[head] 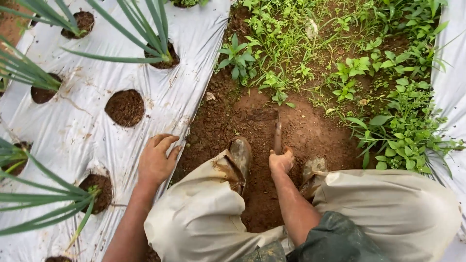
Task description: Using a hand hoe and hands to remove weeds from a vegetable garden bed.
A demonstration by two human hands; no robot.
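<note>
Beige trouser knees (204, 213) fill the near edge as I crouch, muddy boots (241, 154) planted in the brown soil furrow (252, 116). At about seven o'clock my left hand (155, 160) rests flat on the silver plastic mulch sheet (87, 126), fingers together and holding nothing. Near centre my right hand (281, 160) has its fingers clamped round the handle of a small digging tool (277, 136), whose blade points to twelve o'clock and meets the bare soil. Farther off, from one to three o'clock, green weeds (388, 97) crowd the furrow. At ten to eleven o'clock, green onion plants (155, 34) rise from round holes in the sheet.
</note>
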